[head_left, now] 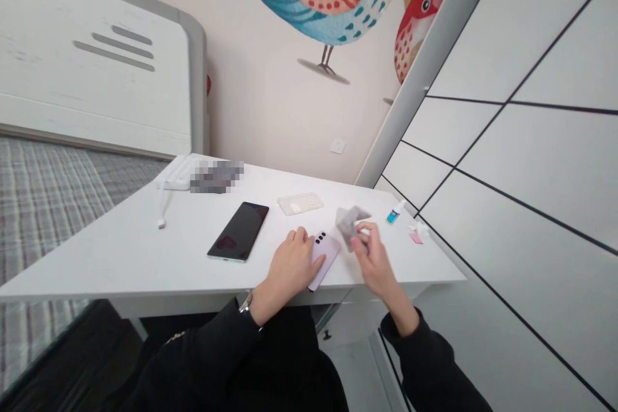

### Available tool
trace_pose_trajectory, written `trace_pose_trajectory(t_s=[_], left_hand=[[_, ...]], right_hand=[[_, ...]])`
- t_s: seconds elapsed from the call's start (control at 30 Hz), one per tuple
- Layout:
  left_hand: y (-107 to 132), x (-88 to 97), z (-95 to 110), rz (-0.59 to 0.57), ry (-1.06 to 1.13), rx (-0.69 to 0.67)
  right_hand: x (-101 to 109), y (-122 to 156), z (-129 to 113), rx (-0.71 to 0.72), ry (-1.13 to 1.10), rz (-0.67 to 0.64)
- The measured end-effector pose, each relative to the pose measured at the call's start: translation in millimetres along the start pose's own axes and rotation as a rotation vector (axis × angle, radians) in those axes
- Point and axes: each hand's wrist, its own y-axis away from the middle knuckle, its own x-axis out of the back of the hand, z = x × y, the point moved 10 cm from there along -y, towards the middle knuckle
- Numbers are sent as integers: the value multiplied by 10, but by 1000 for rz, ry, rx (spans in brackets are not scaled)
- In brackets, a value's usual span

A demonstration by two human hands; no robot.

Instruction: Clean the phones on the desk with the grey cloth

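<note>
A lilac phone [328,256] lies with its camera side up near the front edge of the white table [159,264]. My left hand [290,264] grips it from the left, thumb across the lower back and fingers at the camera end. Just right of the phone, my right hand [374,261] pinches a grey cloth [348,222], which is partly crumpled and slightly blurred. Beyond both hands rests a clear phone case [300,204]. To the left of my left hand lies a larger dark phone or small tablet [240,232], screen up.
A small blue-labelled spray bottle [394,214] and white scraps with a pink piece [416,238] lie at the right. At the back left are a white cable [162,222] and a pixelated item [217,177]. White cabinet panels [521,206] flank the table's right side.
</note>
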Motion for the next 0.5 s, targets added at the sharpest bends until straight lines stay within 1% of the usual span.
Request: trace_pose_trajectory(t_s=[0.03,0.07,0.1,0.13,0.17,0.23,0.4,0.47,0.5], left_hand=[[2,-2,-5,-11,7,-5],[15,-3,-13,-26,12,-12],[40,0,-24,-41,16,-20],[78,10,-30,-52,20,-34],[128,27,-27,-55,26,-55],[247,75,-16,-40,42,-95],[474,100,-26,-19,96,-87],[514,94,-1,-16,126,-102],[526,97,3,-9,136,-101]], right_hand=[[-264,61,-47,30,25,-150],[-485,135,-82,67,63,-266],[-658,209,-100,103,108,-351],[-773,268,-103,130,158,-399],[-840,308,-93,145,208,-421],[-887,346,-48,145,296,-440],[-895,330,-3,169,416,-498],[-890,302,35,131,458,-483],[-873,287,53,100,488,-450]])
